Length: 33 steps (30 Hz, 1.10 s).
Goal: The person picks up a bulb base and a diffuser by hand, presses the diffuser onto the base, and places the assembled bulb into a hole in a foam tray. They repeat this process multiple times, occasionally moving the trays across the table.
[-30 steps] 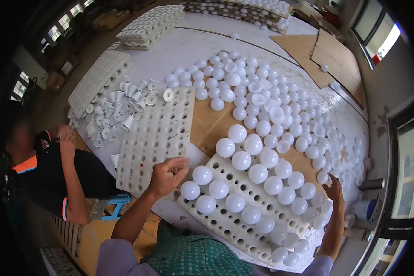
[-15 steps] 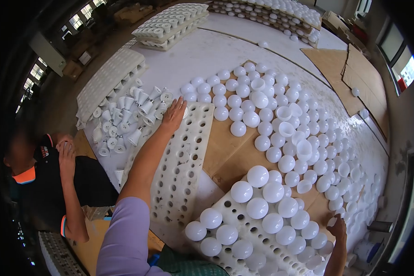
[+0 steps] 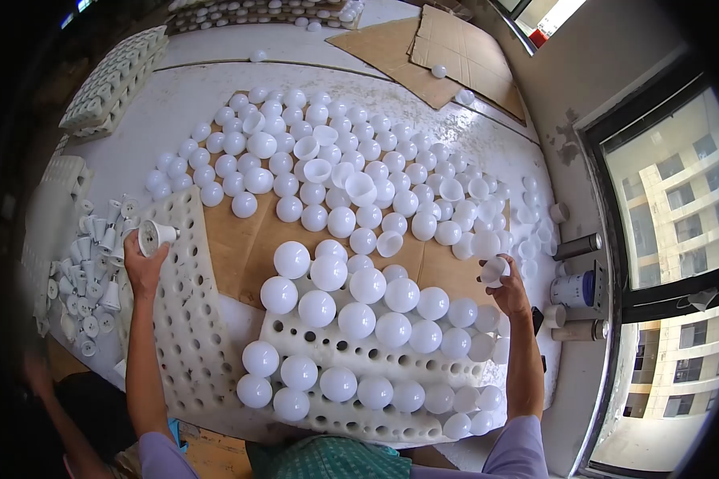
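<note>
My left hand (image 3: 145,262) grips a white bulb base (image 3: 156,237) with its round open face showing, above the left end of a white perforated tray (image 3: 185,319). Between the fingers of my right hand (image 3: 510,289) is a white dome cover (image 3: 494,272), at the right edge of the spread of covers. White round covers (image 3: 356,320) stand in rows on a second perforated tray (image 3: 359,351) in front of me. Many more covers (image 3: 341,222) lie on brown cardboard (image 3: 240,247), some with their hollow side up.
Loose bulb bases (image 3: 88,279) are heaped at the left, beside stacked white trays (image 3: 116,80). Flat cardboard (image 3: 467,60) lies at the back. Metal cylinders (image 3: 579,247) and a white tub (image 3: 571,290) stand by the window. Another person's arm (image 3: 68,427) shows at lower left.
The view has swung to the right. My left hand has a bulb base in it and is lifted from the pile's edge. My right hand has come further into view with a cover.
</note>
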Motion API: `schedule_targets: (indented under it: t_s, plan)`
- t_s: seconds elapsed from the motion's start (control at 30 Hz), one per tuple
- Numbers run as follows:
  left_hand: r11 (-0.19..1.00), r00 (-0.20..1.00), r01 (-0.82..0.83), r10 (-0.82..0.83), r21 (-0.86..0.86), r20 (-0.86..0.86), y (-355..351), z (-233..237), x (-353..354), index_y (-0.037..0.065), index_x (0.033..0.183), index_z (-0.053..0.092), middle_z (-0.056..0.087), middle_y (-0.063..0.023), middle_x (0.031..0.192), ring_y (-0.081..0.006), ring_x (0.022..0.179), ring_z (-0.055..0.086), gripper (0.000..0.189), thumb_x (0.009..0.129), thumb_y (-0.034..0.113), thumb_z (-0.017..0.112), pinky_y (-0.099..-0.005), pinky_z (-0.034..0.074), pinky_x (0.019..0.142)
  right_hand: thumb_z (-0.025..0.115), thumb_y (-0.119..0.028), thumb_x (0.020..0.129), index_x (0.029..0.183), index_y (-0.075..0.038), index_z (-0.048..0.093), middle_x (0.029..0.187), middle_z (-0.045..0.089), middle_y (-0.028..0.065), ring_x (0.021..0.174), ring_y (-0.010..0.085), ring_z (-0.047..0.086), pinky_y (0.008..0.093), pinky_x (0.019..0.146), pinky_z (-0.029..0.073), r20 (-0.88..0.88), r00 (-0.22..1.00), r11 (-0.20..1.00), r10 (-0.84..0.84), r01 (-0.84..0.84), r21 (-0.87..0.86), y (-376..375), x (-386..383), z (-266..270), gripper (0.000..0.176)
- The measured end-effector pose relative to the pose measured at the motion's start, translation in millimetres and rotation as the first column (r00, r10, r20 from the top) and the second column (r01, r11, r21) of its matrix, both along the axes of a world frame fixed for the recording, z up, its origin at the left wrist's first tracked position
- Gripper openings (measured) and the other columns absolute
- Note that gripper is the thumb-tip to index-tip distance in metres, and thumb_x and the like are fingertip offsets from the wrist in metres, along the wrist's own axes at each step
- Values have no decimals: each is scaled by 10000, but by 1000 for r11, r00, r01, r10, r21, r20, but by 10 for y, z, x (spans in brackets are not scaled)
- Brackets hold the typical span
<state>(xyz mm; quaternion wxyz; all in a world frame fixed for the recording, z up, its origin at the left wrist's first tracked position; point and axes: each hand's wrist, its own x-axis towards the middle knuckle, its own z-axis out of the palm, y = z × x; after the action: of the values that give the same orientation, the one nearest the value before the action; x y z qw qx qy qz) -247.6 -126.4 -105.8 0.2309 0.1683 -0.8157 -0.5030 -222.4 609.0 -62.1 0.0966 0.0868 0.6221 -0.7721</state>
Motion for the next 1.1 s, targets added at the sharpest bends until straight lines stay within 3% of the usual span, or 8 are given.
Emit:
schedule_targets:
  t_s: [0.23, 0.3, 0.43, 0.57, 0.63, 0.77, 0.93, 1.1]
  plan:
    - [853, 941, 285, -162, 438, -297, 1157, 832, 1588, -38, 1272, 362, 462, -250, 1337, -262, 1079, 587, 631, 708, -2, 641, -390, 432, 1006, 675, -244, 758, 1379, -100, 338, 1160, 566, 167, 923, 286, 624, 321, 670, 542, -162, 987, 916, 8, -72, -394, -536, 174, 365, 721]
    - [667, 892, 429, -208, 609, -401, 1439, 984, 1999, -27, 1273, 392, 531, -246, 1262, -256, 995, 629, 660, 673, 0, 667, -400, 474, 960, 722, -257, 744, 1382, -100, 336, 1167, 562, 175, 952, 292, 620, 319, 677, 552, -232, 972, 910, 36, -128, -395, -743, 408, 505, 763]
    - [380, 888, 384, -402, 841, -224, 2231, 1104, 2559, -22, 1254, 474, 636, -186, 1115, -195, 788, 669, 638, 652, -12, 687, -315, 561, 725, 823, -275, 677, 1376, -88, 346, 1193, 535, 207, 919, 293, 640, 310, 663, 577, -310, 940, 898, 141, -253, -360, -1132, 1047, 616, 866]
    - [227, 542, 601, -820, 766, -182, 2796, 1259, 2760, -29, 1199, 531, 664, -130, 1017, -148, 757, 668, 542, 704, 48, 738, -258, 554, 621, 857, -272, 634, 1268, -103, 376, 1181, 504, 208, 868, 327, 646, 312, 616, 589, -282, 932, 782, 229, -348, -517, -1560, 1769, 594, 813]
    - [118, 460, 611, -858, 783, -230, 3028, 1186, 2873, -23, 1184, 542, 664, -108, 978, -130, 724, 660, 522, 737, 120, 770, -243, 533, 553, 860, -261, 629, 1236, -111, 386, 1191, 497, 210, 872, 335, 646, 318, 617, 591, -243, 936, 720, 256, -352, -597, -1737, 2093, 541, 785]
    - [121, 323, 613, -940, 781, -108, 3186, 1202, 3061, -57, 1073, 559, 656, -129, 837, -147, 617, 652, 459, 763, 199, 781, -234, 490, 457, 804, -355, 687, 1283, -112, 408, 1128, 507, 215, 764, 286, 630, 274, 570, 556, -168, 952, 652, 255, -297, -697, -1980, 2571, 454, 756]
    - [110, 327, 662, -933, 742, -153, 3250, 1220, 3248, -67, 1045, 561, 653, -137, 808, -160, 598, 658, 450, 776, 222, 776, -227, 480, 424, 795, -397, 686, 1272, -113, 439, 1118, 524, 167, 1049, 272, 546, 373, 867, 506, -136, 956, 629, 259, -274, -727, -1983, 2891, 277, 742]
    - [81, 325, 647, -929, 758, -178, 3270, 1197, 3416, -65, 1034, 575, 658, -135, 820, -166, 593, 661, 416, 789, 212, 766, -220, 480, 412, 793, -409, 685, 1271, -113, 435, 1104, 528, 164, 1025, 270, 561, 353, 816, 528, -186, 933, 618, 309, -345, -706, -1988, 3015, 340, 748]
